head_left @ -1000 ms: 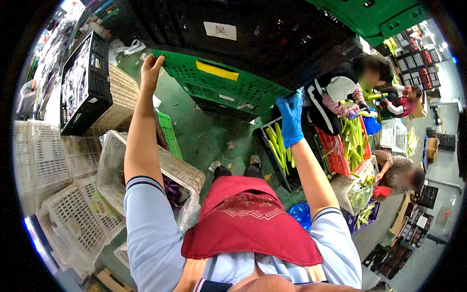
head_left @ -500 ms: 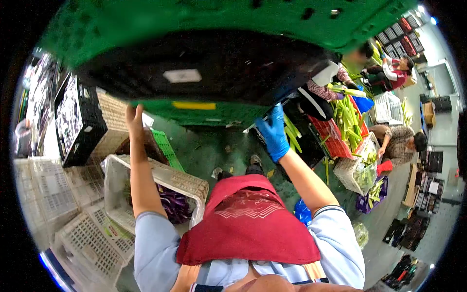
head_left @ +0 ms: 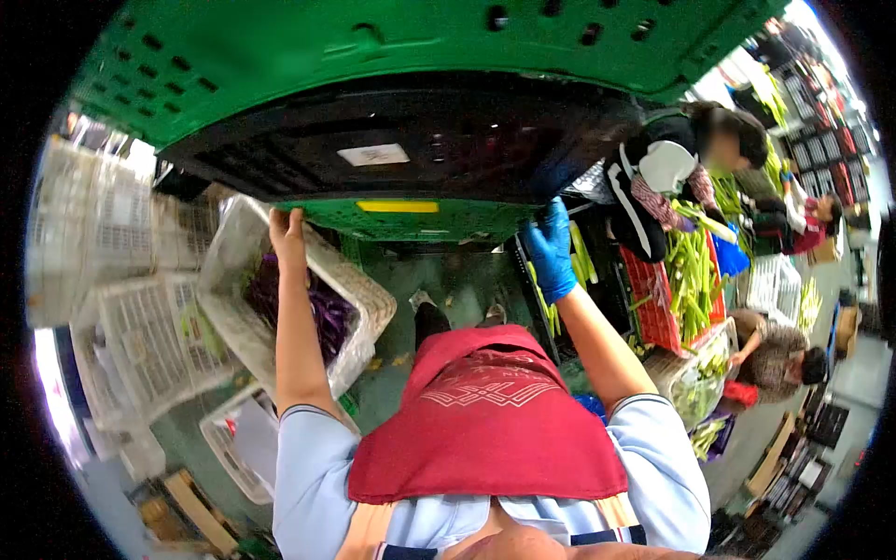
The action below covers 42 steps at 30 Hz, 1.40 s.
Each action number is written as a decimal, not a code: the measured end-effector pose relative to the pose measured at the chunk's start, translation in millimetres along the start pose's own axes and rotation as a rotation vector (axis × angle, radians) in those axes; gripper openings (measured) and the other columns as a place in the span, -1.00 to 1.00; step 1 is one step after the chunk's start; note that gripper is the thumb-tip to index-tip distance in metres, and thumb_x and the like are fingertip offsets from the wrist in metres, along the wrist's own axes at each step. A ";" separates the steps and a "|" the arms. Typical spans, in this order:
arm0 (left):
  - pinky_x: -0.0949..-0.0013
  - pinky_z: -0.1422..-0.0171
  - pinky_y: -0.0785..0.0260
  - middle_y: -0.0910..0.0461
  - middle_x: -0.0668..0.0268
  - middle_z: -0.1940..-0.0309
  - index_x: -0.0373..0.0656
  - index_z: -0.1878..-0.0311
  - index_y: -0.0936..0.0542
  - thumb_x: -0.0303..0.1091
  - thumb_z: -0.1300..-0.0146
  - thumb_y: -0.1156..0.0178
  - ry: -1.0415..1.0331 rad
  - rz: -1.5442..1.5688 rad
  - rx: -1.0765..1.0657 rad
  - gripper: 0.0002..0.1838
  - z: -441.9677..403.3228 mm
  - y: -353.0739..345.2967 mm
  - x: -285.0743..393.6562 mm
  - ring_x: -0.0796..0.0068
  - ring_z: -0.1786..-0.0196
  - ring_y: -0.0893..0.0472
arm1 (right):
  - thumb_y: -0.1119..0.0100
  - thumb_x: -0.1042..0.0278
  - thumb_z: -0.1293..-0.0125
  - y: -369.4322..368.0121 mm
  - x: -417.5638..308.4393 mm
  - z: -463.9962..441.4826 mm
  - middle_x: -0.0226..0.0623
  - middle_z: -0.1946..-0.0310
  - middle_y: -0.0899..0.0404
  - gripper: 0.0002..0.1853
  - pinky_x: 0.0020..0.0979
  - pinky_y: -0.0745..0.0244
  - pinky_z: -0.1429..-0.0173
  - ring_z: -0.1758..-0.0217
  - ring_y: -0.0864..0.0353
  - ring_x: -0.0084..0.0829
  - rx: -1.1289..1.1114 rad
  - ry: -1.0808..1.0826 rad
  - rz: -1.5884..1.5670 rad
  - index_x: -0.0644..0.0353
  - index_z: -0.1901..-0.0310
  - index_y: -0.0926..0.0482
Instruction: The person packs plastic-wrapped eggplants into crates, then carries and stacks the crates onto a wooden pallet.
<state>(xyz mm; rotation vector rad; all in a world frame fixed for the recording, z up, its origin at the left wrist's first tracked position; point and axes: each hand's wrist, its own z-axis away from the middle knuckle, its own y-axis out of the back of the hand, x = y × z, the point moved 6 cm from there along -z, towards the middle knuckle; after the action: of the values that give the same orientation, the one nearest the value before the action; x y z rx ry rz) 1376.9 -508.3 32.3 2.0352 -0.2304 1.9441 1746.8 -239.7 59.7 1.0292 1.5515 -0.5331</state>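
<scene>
A stack of plastic crates fills the top of the view, held up in front of me. The upper green crate point(head_left: 280, 47) has slotted holes. Below it is a black crate point(head_left: 485, 140) with a white label. At the bottom is a lower green crate point(head_left: 327, 220) with a yellow label. My left hand point(head_left: 287, 238), bare, grips the left end of the lower green crate, its fingertips partly hidden. My right hand point(head_left: 553, 252), in a blue glove, is against the stack's right end by the lower crate. Its fingers are partly hidden behind the edge.
At left, a white crate point(head_left: 217, 271) holds long purple vegetables point(head_left: 322, 322). More white crates point(head_left: 140, 327) are beyond it. On the right, a red crate point(head_left: 651, 294) holds green stalks point(head_left: 691, 280), with a person point(head_left: 667, 187) beside it. Another person point(head_left: 779, 345) crouches further right.
The view has turned, and the white crate with purple vegetables now lies closer under my left arm. Both hands stay on the crate stack. The person beside the red crate shows more fully.
</scene>
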 end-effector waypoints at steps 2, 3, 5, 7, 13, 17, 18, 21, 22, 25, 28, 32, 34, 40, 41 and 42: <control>0.46 0.03 -0.18 -0.35 0.31 0.13 -0.29 -0.10 -0.24 -0.28 -0.15 -0.12 -0.033 -0.076 0.057 -0.50 37.1 -1.2 28.4 0.48 0.13 -0.34 | 0.03 0.53 -0.11 8.4 19.0 5.6 -0.17 -0.15 -0.16 -0.42 -0.42 0.02 -0.27 -0.19 -0.14 -0.38 0.032 -0.074 -0.031 0.33 -0.20 -0.06; 0.48 0.07 -0.19 -0.37 0.33 0.19 -0.28 -0.04 -0.29 -0.30 -0.15 -0.12 -0.011 -0.176 0.108 -0.56 56.1 -0.1 50.9 0.52 0.19 -0.34 | -0.01 0.48 -0.09 11.8 25.8 3.0 -0.10 -0.16 -0.14 -0.41 -0.39 0.09 -0.31 -0.22 -0.11 -0.30 0.028 -0.120 -0.125 0.36 -0.17 -0.09; 0.54 0.27 -0.15 -0.33 0.47 0.43 -0.21 0.16 -0.36 -0.39 -0.10 -0.15 -0.112 0.000 0.053 -0.74 70.5 10.7 38.0 0.66 0.39 -0.26 | 0.02 0.53 -0.10 15.8 25.5 -0.8 -0.17 -0.16 -0.15 -0.43 -0.39 0.04 -0.29 -0.20 -0.15 -0.36 -0.009 -0.123 -0.244 0.33 -0.18 -0.09; 0.55 0.31 -0.15 -0.33 0.48 0.48 -0.21 0.27 -0.36 -0.43 -0.08 -0.17 -0.166 -0.028 0.058 -0.80 93.4 16.5 39.5 0.68 0.43 -0.25 | 0.06 0.59 -0.08 12.9 -2.4 -2.0 -0.25 -0.12 -0.23 -0.44 -0.42 -0.06 -0.24 -0.14 -0.21 -0.42 -0.011 -0.050 -0.339 0.30 -0.18 -0.13; 0.54 0.33 -0.19 -0.37 0.42 0.53 -0.24 0.37 -0.36 -0.40 0.00 -0.25 -0.105 -0.169 0.120 -0.75 146.1 30.7 46.3 0.64 0.45 -0.30 | 0.05 0.44 -0.15 37.4 50.5 -10.0 -0.33 -0.05 -0.28 -0.50 -0.43 -0.16 -0.15 -0.03 -0.27 -0.47 0.201 -0.029 -0.102 0.25 -0.16 -0.16; 0.48 0.36 -0.18 -0.36 0.38 0.54 -0.25 0.39 -0.35 -0.32 0.03 -0.27 -0.124 -0.137 0.085 -0.70 162.3 41.1 19.9 0.59 0.47 -0.30 | 0.03 0.43 -0.12 33.0 13.5 -0.9 -0.28 -0.03 -0.28 -0.54 -0.42 -0.18 -0.12 -0.02 -0.27 -0.44 0.184 -0.113 -0.233 0.26 -0.10 -0.24; 0.48 0.36 -0.19 -0.37 0.37 0.54 -0.25 0.38 -0.35 -0.32 0.03 -0.27 -0.116 -0.157 0.083 -0.70 168.9 41.5 26.2 0.58 0.47 -0.30 | 0.04 0.45 -0.12 31.7 6.7 0.9 -0.25 -0.08 -0.22 -0.51 -0.41 -0.19 -0.14 -0.07 -0.24 -0.42 0.151 -0.118 -0.256 0.29 -0.13 -0.18; 0.45 0.33 -0.23 -0.42 0.32 0.51 -0.26 0.37 -0.36 -0.32 0.04 -0.28 -0.122 -0.140 0.096 -0.69 187.4 45.1 25.2 0.54 0.44 -0.37 | 0.06 0.46 -0.13 46.3 34.4 5.9 -0.23 -0.10 -0.22 -0.49 -0.40 -0.18 -0.16 -0.08 -0.25 -0.41 0.113 -0.047 -0.150 0.31 -0.16 -0.15; 0.44 0.32 -0.24 -0.43 0.31 0.50 -0.26 0.37 -0.36 -0.33 0.05 -0.28 -0.109 -0.199 0.098 -0.69 193.2 47.3 28.1 0.53 0.44 -0.38 | 0.06 0.46 -0.13 52.5 42.7 10.4 -0.24 -0.08 -0.24 -0.50 -0.40 -0.18 -0.16 -0.06 -0.26 -0.42 0.163 -0.023 -0.101 0.32 -0.15 -0.17; 0.42 0.33 -0.25 -0.44 0.29 0.50 -0.27 0.38 -0.36 -0.35 0.09 -0.30 -0.093 -0.096 0.097 -0.68 211.6 47.4 29.9 0.51 0.44 -0.40 | 0.06 0.46 -0.13 63.8 42.3 23.0 -0.26 -0.02 -0.31 -0.54 -0.41 -0.17 -0.15 -0.02 -0.29 -0.44 0.186 -0.009 -0.124 0.31 -0.11 -0.22; 0.41 0.34 -0.26 -0.43 0.28 0.51 -0.27 0.40 -0.35 -0.37 0.13 -0.33 -0.055 -0.090 0.104 -0.66 234.7 50.0 21.1 0.50 0.45 -0.40 | 0.05 0.47 -0.12 66.4 18.7 44.2 -0.28 -0.02 -0.31 -0.54 -0.43 -0.20 -0.11 0.01 -0.29 -0.46 0.120 -0.035 -0.271 0.29 -0.10 -0.24; 0.40 0.34 -0.27 -0.43 0.28 0.52 -0.27 0.39 -0.34 -0.37 0.14 -0.34 -0.093 -0.166 0.082 -0.64 263.4 58.8 16.4 0.48 0.46 -0.39 | 0.04 0.49 -0.09 78.8 16.9 71.3 -0.31 0.02 -0.34 -0.57 -0.45 -0.23 -0.07 0.06 -0.31 -0.49 0.191 -0.058 -0.352 0.29 -0.06 -0.29; 0.39 0.35 -0.27 -0.42 0.27 0.53 -0.28 0.38 -0.35 -0.36 0.14 -0.34 -0.113 -0.194 0.079 -0.63 283.1 58.0 37.5 0.45 0.47 -0.38 | 0.05 0.49 -0.07 89.2 11.5 84.0 -0.31 0.04 -0.35 -0.58 -0.45 -0.24 -0.05 0.08 -0.32 -0.49 0.190 -0.063 -0.286 0.29 -0.04 -0.31; 0.29 0.32 -0.28 -0.42 0.18 0.50 -0.27 0.43 -0.41 -0.11 0.31 -0.41 -0.139 -0.401 0.005 -0.50 326.7 71.9 50.9 0.22 0.42 -0.43 | 0.09 0.54 -0.06 93.2 -6.2 123.3 -0.28 0.10 -0.38 -0.55 -0.34 -0.37 0.02 0.14 -0.39 -0.40 0.110 -0.238 -0.630 0.08 -0.06 -0.25; 0.27 0.29 -0.28 -0.41 0.16 0.49 -0.26 0.44 -0.41 -0.08 0.34 -0.41 -0.193 -0.425 0.012 -0.48 333.3 73.9 56.1 0.18 0.38 -0.43 | 0.08 0.53 -0.07 97.8 -8.8 129.1 -0.29 0.12 -0.39 -0.55 -0.32 -0.41 0.06 0.17 -0.40 -0.39 0.096 -0.257 -0.685 0.04 -0.05 -0.25; 0.24 0.26 -0.27 -0.40 0.14 0.47 -0.26 0.43 -0.42 -0.07 0.33 -0.41 -0.146 -0.408 -0.069 -0.48 339.4 76.1 56.2 0.13 0.35 -0.41 | 0.06 0.52 -0.07 106.4 -8.6 131.7 -0.31 0.16 -0.41 -0.59 -0.33 -0.42 0.10 0.20 -0.41 -0.40 0.116 -0.222 -0.523 0.04 -0.02 -0.28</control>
<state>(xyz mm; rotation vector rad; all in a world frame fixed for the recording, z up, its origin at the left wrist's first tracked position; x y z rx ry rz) 1675.0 -687.5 88.2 1.9925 0.0815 1.5244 1907.8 -292.6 55.2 0.6127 1.6000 -1.0710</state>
